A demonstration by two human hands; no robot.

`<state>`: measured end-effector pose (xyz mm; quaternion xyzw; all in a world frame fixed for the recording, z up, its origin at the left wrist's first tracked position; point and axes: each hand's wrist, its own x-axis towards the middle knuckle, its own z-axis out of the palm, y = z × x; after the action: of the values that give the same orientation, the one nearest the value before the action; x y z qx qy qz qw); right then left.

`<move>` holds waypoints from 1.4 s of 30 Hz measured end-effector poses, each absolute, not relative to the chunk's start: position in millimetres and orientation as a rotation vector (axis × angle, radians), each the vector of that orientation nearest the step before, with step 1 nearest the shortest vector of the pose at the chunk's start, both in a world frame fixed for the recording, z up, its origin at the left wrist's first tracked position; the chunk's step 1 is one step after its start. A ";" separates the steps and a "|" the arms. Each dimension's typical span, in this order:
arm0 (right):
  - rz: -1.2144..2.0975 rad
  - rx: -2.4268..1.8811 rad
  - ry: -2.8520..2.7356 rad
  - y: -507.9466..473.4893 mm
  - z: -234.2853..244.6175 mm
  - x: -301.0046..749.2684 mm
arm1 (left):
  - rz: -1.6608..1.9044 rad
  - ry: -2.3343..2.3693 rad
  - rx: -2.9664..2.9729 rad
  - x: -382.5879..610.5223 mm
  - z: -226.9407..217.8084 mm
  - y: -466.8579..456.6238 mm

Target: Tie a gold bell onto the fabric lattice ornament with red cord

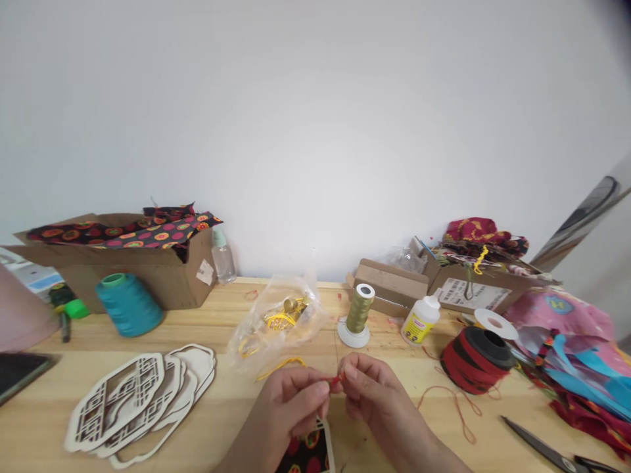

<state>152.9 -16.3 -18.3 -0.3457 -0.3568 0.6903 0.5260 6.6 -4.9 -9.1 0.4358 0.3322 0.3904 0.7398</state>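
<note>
My left hand (290,404) and my right hand (372,394) meet low in the middle of the head view, fingertips pinched together on a short red thread (336,379). Under my left hand lies a white frame piece with dark patterned fabric (310,453) in it. Just beyond the hands a yellow cord (280,366) lies on the wooden table (221,328), leading to a clear plastic bag (276,322) with gold bits and yellow cord inside.
White laser-cut frames (140,401) lie at front left, with a teal thread cone (128,303) and a fabric-filled box (118,259) behind. An olive spool (359,312), glue bottle (420,320), red-black ribbon roll (478,358), scissors (547,448) and coloured fabric (582,361) fill the right.
</note>
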 end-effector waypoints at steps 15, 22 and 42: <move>1.208 -1.087 -1.311 -19.8 -8.2 153.4 | 0.774 0.760 1.089 6.2 -9.3 -3.4; 1.146 -1.103 -1.363 -20.1 -7.2 156.5 | 0.786 0.810 1.196 5.1 -15.5 -4.3; 0.044 -1.048 -2.096 -21.9 4.5 168.6 | 0.829 1.005 1.477 6.1 -2.4 -9.2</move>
<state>168.6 -21.9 4.5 -0.4121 -0.8240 0.0173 0.3885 6.1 -9.2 -2.4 0.6249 0.4252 0.3505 0.5531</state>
